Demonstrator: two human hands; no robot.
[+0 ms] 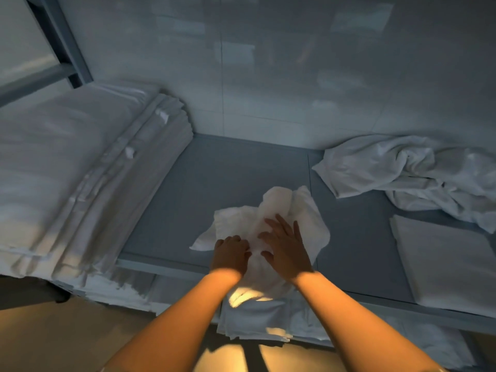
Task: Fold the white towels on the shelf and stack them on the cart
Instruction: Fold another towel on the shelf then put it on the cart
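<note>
Head view, dim bluish light, warm patches low in frame. A grey shelf (236,183) runs across the scene; all positions below are taken from it. Near the middle of its front edge lies a small white towel (281,210), crumpled and unfolded, its far part bunched into a raised hump, a flat corner spread out to the left, and its near end draped over the shelf's front lip, where a bright warm spot falls on the cloth. Both hands rest on this towel, close together but not touching each other. The left hand (231,255) is curled, knuckles up, fingers closed on a fold of the towel. The right hand (285,247) lies flat on the cloth with fingers spread, pressing rather than gripping. On the left end of the shelf sits a tall stack of folded linens (80,167), layered edges facing the middle. At the right rear of the shelf lies a loose pile of rumpled towels (410,173). Forward of that, at the right front of the shelf, is a flat folded cloth (445,264). Below the shelf's front lip, more white linen (255,320) shows on a lower level.
</note>
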